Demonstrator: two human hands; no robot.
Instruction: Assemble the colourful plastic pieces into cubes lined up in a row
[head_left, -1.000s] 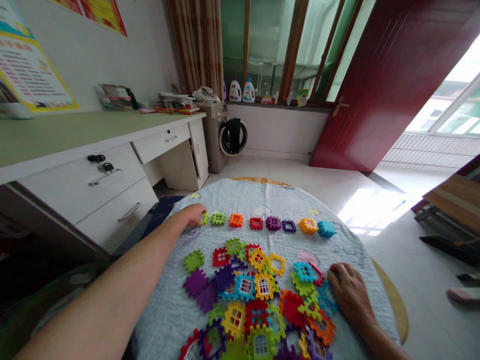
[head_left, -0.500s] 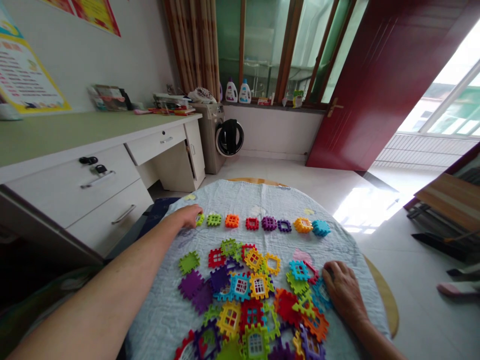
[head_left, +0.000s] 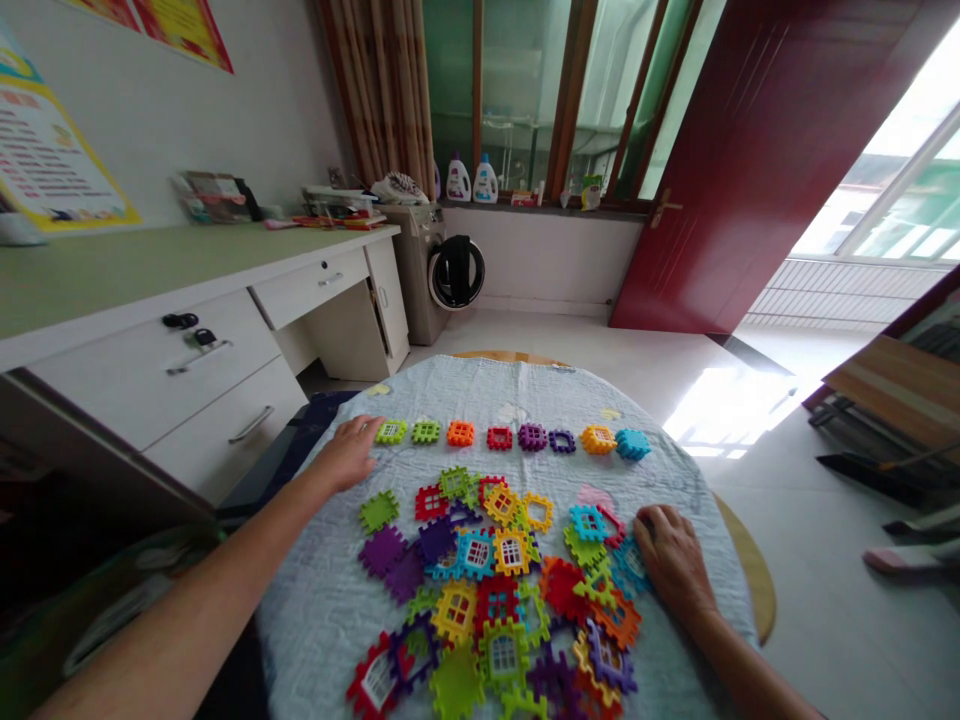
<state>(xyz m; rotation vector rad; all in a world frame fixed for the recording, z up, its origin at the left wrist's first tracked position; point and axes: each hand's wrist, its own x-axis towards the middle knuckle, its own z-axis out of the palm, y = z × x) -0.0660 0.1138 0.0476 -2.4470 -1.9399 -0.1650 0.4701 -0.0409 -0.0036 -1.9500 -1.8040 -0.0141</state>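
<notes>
Bare cloth point(head_left: 399, 474) separates left hand point(head_left: 351, 455) (near its edge) from block pile point(head_left: 495, 586).

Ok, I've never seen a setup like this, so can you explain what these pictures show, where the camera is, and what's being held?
There's no machine here: these are a person's two bare hands. The only camera sits on that person's head, looking forward and down. Over the table lies a pale cloth. Across its far side runs a row of toothed plastic pieces; nearer lies a loose, overlapping heap of similar ones in many colours. The left hand is beside the light green piece at the row's left end. The right hand is by a blue piece. Neither hand clearly holds anything, though the right palm is hidden.
</notes>
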